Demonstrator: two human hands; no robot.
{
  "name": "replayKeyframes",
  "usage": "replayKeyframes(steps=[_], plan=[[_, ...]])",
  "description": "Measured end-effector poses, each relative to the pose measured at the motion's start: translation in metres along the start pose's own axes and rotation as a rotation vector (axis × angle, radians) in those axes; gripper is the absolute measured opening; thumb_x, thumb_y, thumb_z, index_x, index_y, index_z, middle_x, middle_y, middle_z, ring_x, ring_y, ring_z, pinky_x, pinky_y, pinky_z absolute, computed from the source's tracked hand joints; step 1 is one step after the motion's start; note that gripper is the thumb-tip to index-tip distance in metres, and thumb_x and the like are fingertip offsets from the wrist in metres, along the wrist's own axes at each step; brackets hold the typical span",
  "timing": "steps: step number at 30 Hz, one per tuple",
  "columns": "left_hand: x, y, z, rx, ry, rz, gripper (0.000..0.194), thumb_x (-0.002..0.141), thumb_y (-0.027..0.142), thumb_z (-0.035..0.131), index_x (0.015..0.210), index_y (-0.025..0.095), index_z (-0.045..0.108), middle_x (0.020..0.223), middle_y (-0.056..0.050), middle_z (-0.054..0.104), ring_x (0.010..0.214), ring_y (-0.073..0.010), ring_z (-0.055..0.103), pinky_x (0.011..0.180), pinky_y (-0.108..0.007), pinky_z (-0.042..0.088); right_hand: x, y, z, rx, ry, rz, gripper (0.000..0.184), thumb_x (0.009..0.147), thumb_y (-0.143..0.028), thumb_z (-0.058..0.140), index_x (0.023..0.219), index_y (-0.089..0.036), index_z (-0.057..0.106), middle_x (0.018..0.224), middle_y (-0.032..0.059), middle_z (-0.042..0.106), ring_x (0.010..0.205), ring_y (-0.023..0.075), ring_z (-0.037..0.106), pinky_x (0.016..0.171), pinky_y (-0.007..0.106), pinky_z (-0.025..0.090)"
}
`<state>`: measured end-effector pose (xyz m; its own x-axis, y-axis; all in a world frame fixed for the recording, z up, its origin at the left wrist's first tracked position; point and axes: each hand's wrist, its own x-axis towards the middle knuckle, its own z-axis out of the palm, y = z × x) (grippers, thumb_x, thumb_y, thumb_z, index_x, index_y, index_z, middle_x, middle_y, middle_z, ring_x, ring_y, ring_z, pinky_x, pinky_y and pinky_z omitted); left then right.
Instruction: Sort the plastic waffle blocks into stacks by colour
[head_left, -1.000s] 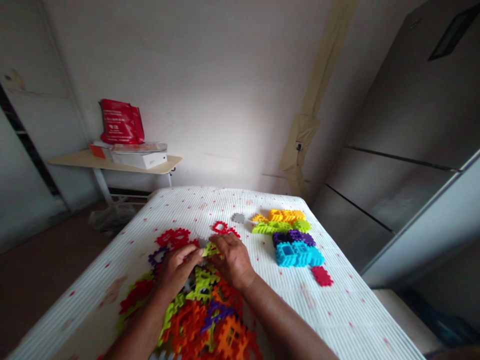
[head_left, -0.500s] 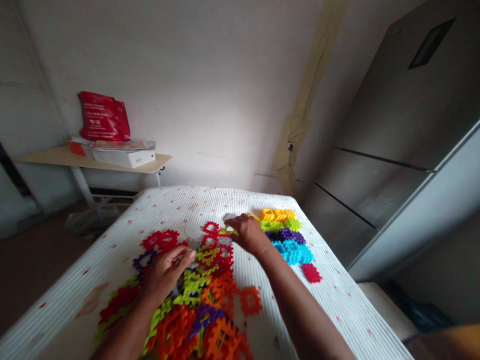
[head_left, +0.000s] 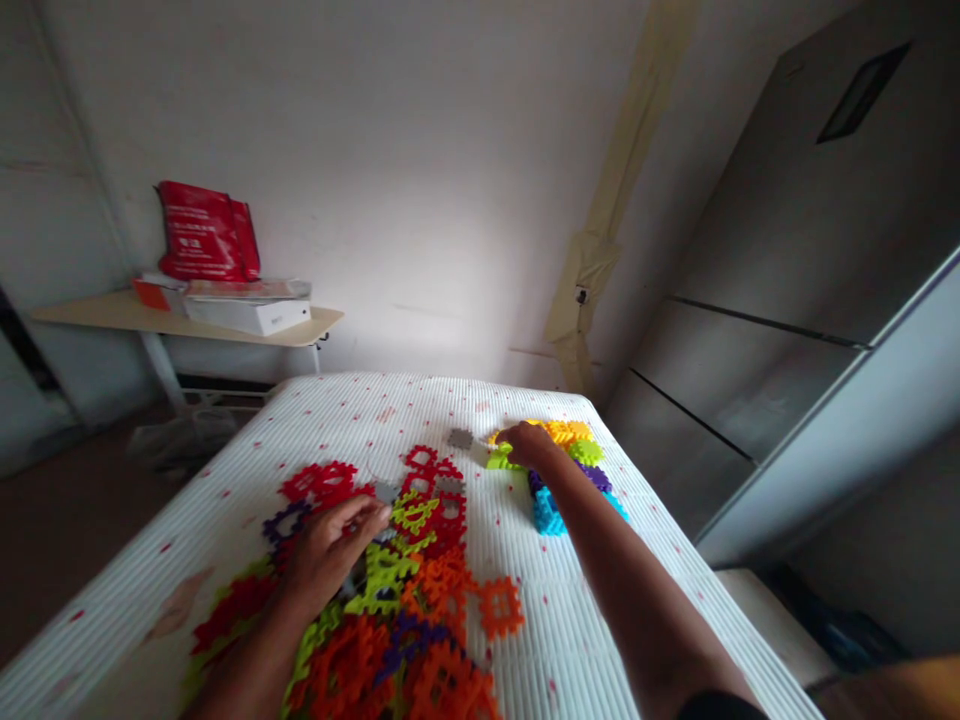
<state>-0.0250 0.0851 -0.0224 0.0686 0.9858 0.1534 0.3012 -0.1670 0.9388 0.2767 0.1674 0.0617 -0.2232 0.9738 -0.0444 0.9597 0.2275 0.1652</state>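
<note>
My right hand [head_left: 529, 445] reaches over the sorted rows, its fingers bent down on a lime-green toothed building piece [head_left: 499, 458]. This piece is at the left end of the lime row; the fingertips are partly hidden. Over the left side of a mixed heap, my left hand [head_left: 337, 540] is closed, thumb and fingers drawn together. Whatever it pinches cannot be made out. A grey toothed piece [head_left: 385, 492] lies by its fingertips, and a yellow-green piece [head_left: 414, 512] with cut-outs is just right of them.
Orange pieces [head_left: 442, 685] and red pieces [head_left: 322, 480] fill the heap. Yellow [head_left: 574, 431], purple [head_left: 598, 474] and light-blue pieces [head_left: 549, 513] form rows at right. A single grey piece [head_left: 460, 438] lies farther back. A refrigerator [head_left: 780, 290] stands beyond the table's right side.
My right hand has moved right, from beside the red pieces to the lime row, with the lime-green piece at its fingers. The left hand has stayed nearly still.
</note>
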Motion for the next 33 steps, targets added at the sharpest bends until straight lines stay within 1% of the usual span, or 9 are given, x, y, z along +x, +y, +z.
replayKeyframes(steps=[7, 12, 16, 19, 21, 23, 26, 29, 33], plan=[[-0.002, 0.009, -0.001, 0.053, 0.007, 0.025, 0.034, 0.072, 0.053, 0.059, 0.077, 0.020, 0.067, 0.077, -0.004, 0.072, 0.077, -0.0232, 0.067, 0.071, -0.029, 0.051, 0.004, 0.000, 0.003, -0.057, -0.039, -0.005, 0.047, 0.079, -0.014, 0.056, 0.121, -0.035, 0.060, 0.112, 0.0061, 0.066, 0.105, 0.0233, 0.060, 0.085, 0.034, 0.047], [-0.004, 0.016, -0.001, 0.067, 0.005, 0.049, 0.034, 0.073, 0.053, 0.057, 0.074, 0.020, 0.066, 0.072, -0.004, 0.070, 0.074, -0.0222, 0.066, 0.069, -0.029, 0.051, 0.005, -0.002, 0.005, -0.073, -0.044, -0.001, 0.046, 0.080, -0.015, 0.056, 0.121, -0.035, 0.059, 0.113, 0.0058, 0.066, 0.106, 0.0235, 0.059, 0.084, 0.034, 0.047], [-0.005, 0.019, -0.001, 0.066, 0.001, 0.051, 0.032, 0.073, 0.051, 0.057, 0.073, 0.021, 0.066, 0.072, -0.003, 0.070, 0.074, -0.0222, 0.066, 0.069, -0.029, 0.051, 0.002, -0.004, 0.004, -0.078, -0.031, 0.006, 0.044, 0.080, -0.013, 0.054, 0.119, -0.032, 0.061, 0.111, 0.0086, 0.066, 0.103, 0.0255, 0.061, 0.083, 0.037, 0.047], [-0.005, 0.018, 0.000, 0.043, 0.009, 0.032, 0.031, 0.073, 0.051, 0.059, 0.075, 0.021, 0.066, 0.073, -0.004, 0.071, 0.074, -0.0224, 0.067, 0.069, -0.029, 0.051, -0.003, -0.009, -0.002, -0.074, 0.010, 0.005, 0.043, 0.080, -0.009, 0.052, 0.118, -0.028, 0.061, 0.107, 0.0118, 0.067, 0.102, 0.0272, 0.061, 0.083, 0.041, 0.045], [-0.005, 0.015, 0.000, 0.017, 0.006, 0.014, 0.032, 0.074, 0.051, 0.058, 0.076, 0.020, 0.066, 0.074, -0.004, 0.072, 0.075, -0.0223, 0.067, 0.070, -0.029, 0.051, -0.009, -0.018, -0.009, -0.059, 0.057, -0.014, 0.043, 0.083, -0.008, 0.048, 0.120, -0.025, 0.059, 0.107, 0.0140, 0.066, 0.104, 0.0274, 0.059, 0.085, 0.043, 0.044], [-0.003, 0.011, 0.001, -0.004, 0.000, 0.005, 0.033, 0.074, 0.052, 0.057, 0.078, 0.020, 0.066, 0.075, -0.004, 0.072, 0.075, -0.0224, 0.067, 0.070, -0.030, 0.052, -0.015, -0.033, -0.016, -0.025, 0.089, -0.069, 0.042, 0.085, -0.010, 0.046, 0.123, -0.025, 0.056, 0.110, 0.0131, 0.064, 0.105, 0.0257, 0.059, 0.087, 0.041, 0.044], [-0.001, 0.006, 0.002, -0.014, 0.000, 0.009, 0.036, 0.075, 0.053, 0.056, 0.081, 0.019, 0.066, 0.075, -0.004, 0.071, 0.076, -0.0228, 0.067, 0.072, -0.031, 0.051, -0.025, -0.065, -0.019, 0.053, 0.069, -0.215, 0.038, 0.085, -0.020, 0.052, 0.121, -0.030, 0.057, 0.113, 0.0041, 0.065, 0.103, 0.0197, 0.060, 0.085, 0.030, 0.046], [0.000, 0.004, 0.001, -0.008, 0.001, 0.019, 0.036, 0.075, 0.053, 0.055, 0.080, 0.019, 0.066, 0.075, -0.004, 0.070, 0.076, -0.0222, 0.066, 0.072, -0.031, 0.051, -0.032, -0.095, -0.011, 0.104, 0.033, -0.316, 0.037, 0.081, -0.023, 0.057, 0.117, -0.033, 0.060, 0.112, -0.0006, 0.066, 0.100, 0.0172, 0.062, 0.079, 0.024, 0.048], [0.000, 0.004, 0.000, 0.003, 0.007, 0.034, 0.033, 0.076, 0.050, 0.055, 0.082, 0.019, 0.066, 0.078, -0.004, 0.070, 0.078, -0.0218, 0.065, 0.074, -0.031, 0.050, -0.036, -0.119, 0.005, 0.125, 0.028, -0.331, 0.032, 0.083, -0.023, 0.053, 0.114, -0.025, 0.062, 0.103, 0.0052, 0.069, 0.090, 0.0207, 0.065, 0.070, 0.028, 0.051]])
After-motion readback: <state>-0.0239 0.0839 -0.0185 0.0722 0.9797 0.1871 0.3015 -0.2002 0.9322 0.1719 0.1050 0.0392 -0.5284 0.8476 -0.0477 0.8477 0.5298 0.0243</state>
